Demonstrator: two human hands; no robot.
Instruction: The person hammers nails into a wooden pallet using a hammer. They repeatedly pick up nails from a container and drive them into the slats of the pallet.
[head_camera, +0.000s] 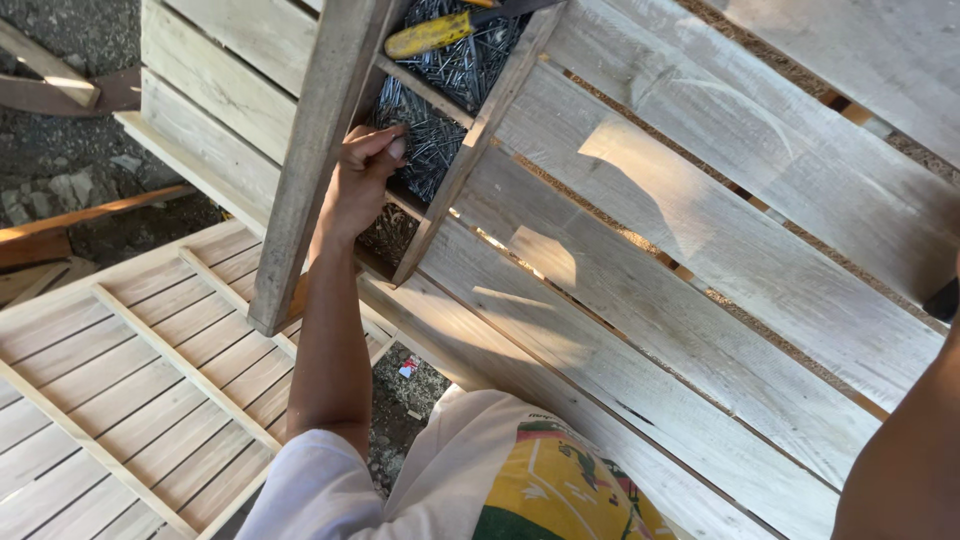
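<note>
My left hand (362, 178) reaches up into a wooden tray compartment filled with dark steel nails (432, 140). Its fingertips are bunched together in the pile, pinching some nails. A yellow-handled tool (432, 33) lies on the nails farther up in the tray. Of my right arm only the forearm (905, 440) shows, at the lower right edge; the hand itself is out of frame. A small dark object (943, 300) sits at the right edge just above that forearm, and what it is cannot be made out.
The nail tray rests on a large slatted wooden surface (700, 230) of pale planks with gaps. A pale wooden beam (305, 170) crosses beside my left hand. A slatted wooden panel (130, 380) lies lower left. Gravel ground (60, 170) with scrap wood shows at left.
</note>
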